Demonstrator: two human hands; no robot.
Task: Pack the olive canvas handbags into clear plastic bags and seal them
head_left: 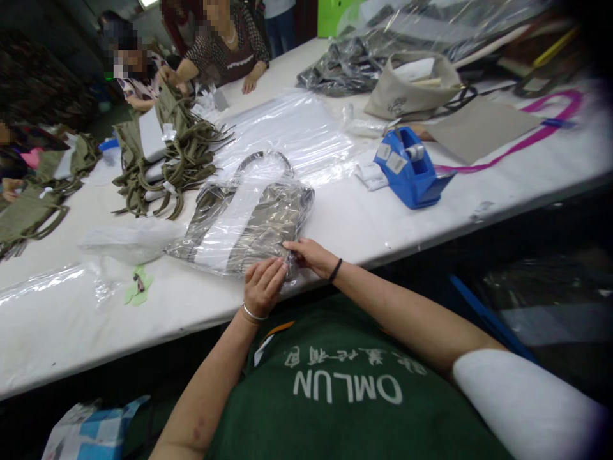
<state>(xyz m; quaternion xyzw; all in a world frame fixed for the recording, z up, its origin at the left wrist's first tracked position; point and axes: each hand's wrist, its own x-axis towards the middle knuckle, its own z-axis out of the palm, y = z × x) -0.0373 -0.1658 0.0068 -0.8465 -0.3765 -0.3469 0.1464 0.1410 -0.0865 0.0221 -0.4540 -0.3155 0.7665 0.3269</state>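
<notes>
An olive handbag (pixel 272 214) lies on the table inside a clear plastic bag (pixel 186 249), with a broad white strip (pixel 230 223) across it and a dark looped handle at its far end. At the near right corner, my left hand (pixel 265 284) rests on the plastic, its fingers bent together over the edge. My right hand (pixel 309 255) pinches the same corner from the right, thumb on top. The fingertips of both hands are partly hidden by the film and its glare.
A blue tape dispenser (pixel 412 169) stands to the right. Clear plastic sleeves (pixel 297 128) lie beyond the bag, and olive bags (pixel 163 160) are piled to the left. A beige fabric pouch (pixel 412 89) sits farther back. Other people (pixel 230 45) are across the table (pixel 345 223).
</notes>
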